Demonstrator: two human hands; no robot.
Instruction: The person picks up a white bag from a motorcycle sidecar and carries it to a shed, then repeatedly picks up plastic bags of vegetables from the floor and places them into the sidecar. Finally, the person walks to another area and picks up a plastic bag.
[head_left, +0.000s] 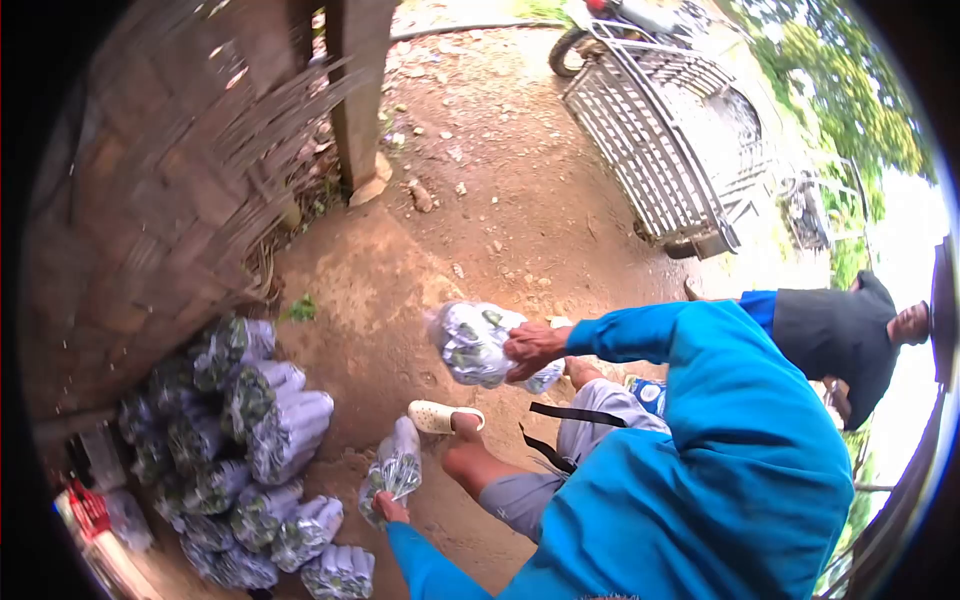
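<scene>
Counting roughly a dozen bags of greens (250, 440) piled at near left beside the woven wall (150, 200); left hand (390, 508) closed tight on a single bag (395, 468), arm stretched low toward the pile; right hand (535, 350) clenched around a cluster of bags (470, 345), arm reaching out above the sandalled foot (445, 417).

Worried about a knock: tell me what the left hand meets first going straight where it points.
Probably the pile of bagged greens: the left hand, holding a bag of greens, points up-left toward it. Depth is unclear; bare ground may lie between.
</scene>
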